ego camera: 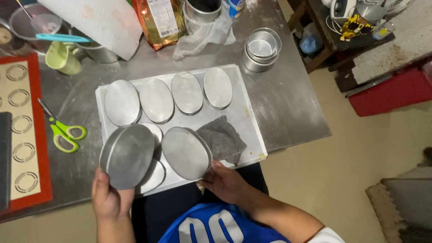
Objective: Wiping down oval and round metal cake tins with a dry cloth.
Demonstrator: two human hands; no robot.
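My left hand [108, 198] grips an upturned round metal cake pan [127, 155] by its near rim, held just over the front left of a pale baking tray [246, 121]. My right hand [225, 182] holds a second upturned round pan [186, 153] by its near edge, beside the first. Several more upturned pans [156, 100] lie in a row along the tray's far side. Two more pans [154, 176] are partly hidden under the one in my left hand. A dark grey cloth [222, 137] rests on the tray, right of the pan in my right hand.
The tray sits on a steel table [288, 103]. Green-handled scissors [63, 130] and a red-edged baking mat [22, 135] lie to the left. A stack of small round tins [262, 48], a green cup [63, 58], a foil bag [159, 20] and paper towel stand behind. A red box [391, 90] is on the floor.
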